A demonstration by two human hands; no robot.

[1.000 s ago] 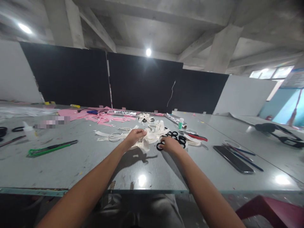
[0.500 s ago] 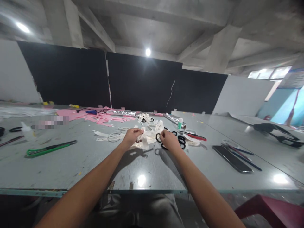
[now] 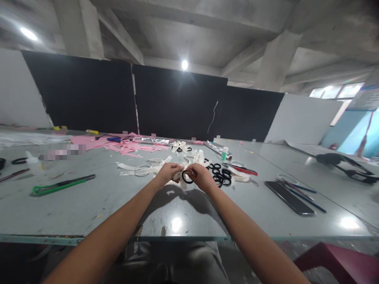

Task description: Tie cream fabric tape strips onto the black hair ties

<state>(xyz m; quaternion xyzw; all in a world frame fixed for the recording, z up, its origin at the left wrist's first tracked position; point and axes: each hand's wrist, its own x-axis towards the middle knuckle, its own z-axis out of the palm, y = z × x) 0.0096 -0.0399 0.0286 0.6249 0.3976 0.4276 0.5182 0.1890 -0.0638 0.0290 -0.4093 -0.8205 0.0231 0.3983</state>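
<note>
My right hand (image 3: 203,177) pinches a black ring that looks like a hair tie (image 3: 182,177), held upright over the middle of the table. Close beside it, my left hand (image 3: 166,174) has its fingers closed on a white strip (image 3: 177,175), partly hidden by the fingers. The ring and the strip are about touching; whether one passes through the other I cannot tell. Behind the hands lies a heap of white strips (image 3: 199,156), some with printing. Several more black hair ties (image 3: 217,172) are piled just right of my right hand.
A green cutter (image 3: 59,187) lies at left, near a white bottle (image 3: 34,163). Pink scraps (image 3: 124,146) and a white bundle (image 3: 180,146) lie farther back. At right are a glue stick (image 3: 224,154), red-handled tool (image 3: 244,169), dark phone-like slab (image 3: 290,198) and pens (image 3: 308,199).
My right hand has moved left with the black hair tie, away from the pile, up to my left hand. The left hand has shifted slightly and still grips the white strip.
</note>
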